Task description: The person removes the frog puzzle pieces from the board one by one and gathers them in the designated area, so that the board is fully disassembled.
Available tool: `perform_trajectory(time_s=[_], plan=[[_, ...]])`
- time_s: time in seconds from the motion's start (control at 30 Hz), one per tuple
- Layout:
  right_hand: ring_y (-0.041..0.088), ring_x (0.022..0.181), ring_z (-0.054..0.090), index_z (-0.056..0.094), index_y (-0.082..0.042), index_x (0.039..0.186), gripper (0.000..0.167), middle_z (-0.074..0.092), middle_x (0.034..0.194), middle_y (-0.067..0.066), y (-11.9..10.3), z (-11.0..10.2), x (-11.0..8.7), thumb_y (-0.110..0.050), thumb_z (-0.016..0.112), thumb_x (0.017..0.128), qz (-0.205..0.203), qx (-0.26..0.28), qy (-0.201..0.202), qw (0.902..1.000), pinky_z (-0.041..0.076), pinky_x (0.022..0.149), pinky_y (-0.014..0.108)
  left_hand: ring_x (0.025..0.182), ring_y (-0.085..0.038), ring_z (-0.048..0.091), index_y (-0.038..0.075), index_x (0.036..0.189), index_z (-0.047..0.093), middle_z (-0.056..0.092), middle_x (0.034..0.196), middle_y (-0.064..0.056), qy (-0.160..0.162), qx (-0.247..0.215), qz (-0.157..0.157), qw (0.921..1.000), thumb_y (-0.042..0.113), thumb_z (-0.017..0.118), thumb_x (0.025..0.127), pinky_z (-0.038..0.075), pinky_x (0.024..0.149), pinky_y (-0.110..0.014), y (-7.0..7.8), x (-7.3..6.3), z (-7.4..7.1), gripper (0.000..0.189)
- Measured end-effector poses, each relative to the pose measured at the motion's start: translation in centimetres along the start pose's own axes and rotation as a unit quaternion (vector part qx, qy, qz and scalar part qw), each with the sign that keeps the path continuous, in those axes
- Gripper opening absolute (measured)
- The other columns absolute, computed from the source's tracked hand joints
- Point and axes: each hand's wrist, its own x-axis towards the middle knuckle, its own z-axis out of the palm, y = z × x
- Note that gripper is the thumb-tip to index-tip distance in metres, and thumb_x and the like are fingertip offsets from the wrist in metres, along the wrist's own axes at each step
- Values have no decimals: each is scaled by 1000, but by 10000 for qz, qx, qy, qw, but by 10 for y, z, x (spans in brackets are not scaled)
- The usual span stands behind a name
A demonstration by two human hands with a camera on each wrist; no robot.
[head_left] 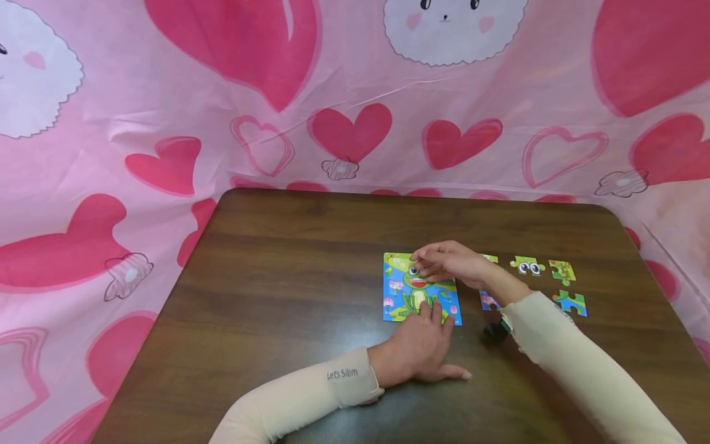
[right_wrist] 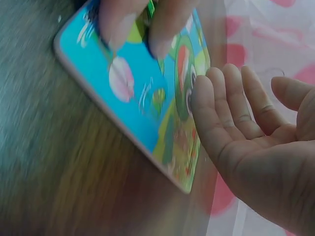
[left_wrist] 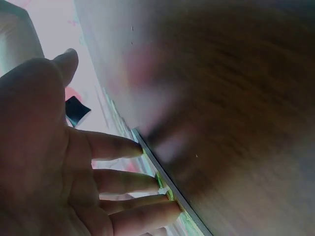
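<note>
A square frog-picture puzzle board lies flat on the brown table, right of centre in the head view. My left hand rests its straight fingertips on the board's near edge, thumb spread out to the right. Over the upper right part of the board is my right hand, its fingers loosely bent. In the right wrist view the right hand holds nothing, and its fingertips are close to the frog's eye; contact cannot be told. The right hand covers the board's upper right corner in the head view.
Loose jigsaw pieces lie right of the board: one with two eyes, a green one, a blue-green one, and a pink-blue one partly behind the right forearm. A pink heart-patterned cloth hangs behind the table.
</note>
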Motion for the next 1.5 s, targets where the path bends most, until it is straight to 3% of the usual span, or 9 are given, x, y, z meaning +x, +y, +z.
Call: perform_trajectory(time_s=[0.23, 0.73, 1.3, 1.5], plan=[[29, 112, 67, 56, 5, 137, 42, 63, 132, 25, -6, 14, 10, -25, 44, 110, 36, -91, -271, 9996, 55, 99, 46, 137, -30, 49, 18, 155, 40, 45, 156, -13, 370, 178, -77, 9991, 88, 30, 87, 53, 98, -32, 5, -5, 5, 98], [26, 113, 67, 57, 2, 137, 41, 65, 131, 20, -11, 21, 16, -26, 46, 109, 407, -257, -517, 9975, 56, 96, 41, 152, -31, 32, 24, 161, 27, 30, 166, -10, -287, -53, -276, 9992, 90, 20, 86, 40, 116, -37, 12, -6, 2, 100], [23, 103, 71, 60, 0, 135, 40, 68, 125, 18, -13, 30, 20, -27, 49, 108, 606, -278, -627, 9958, 59, 91, 40, 153, -31, 30, 23, 162, 24, 27, 167, -9, -460, -45, -318, 9984, 93, 20, 84, 37, 118, -39, 14, -4, 1, 105], [20, 94, 72, 63, 1, 132, 38, 69, 121, 17, -16, 33, 18, -25, 50, 108, 655, -353, -693, 9948, 60, 88, 38, 153, -33, 31, 20, 162, 24, 27, 167, -12, -360, 21, -265, 9990, 94, 23, 82, 37, 118, -40, 13, -6, 3, 109]])
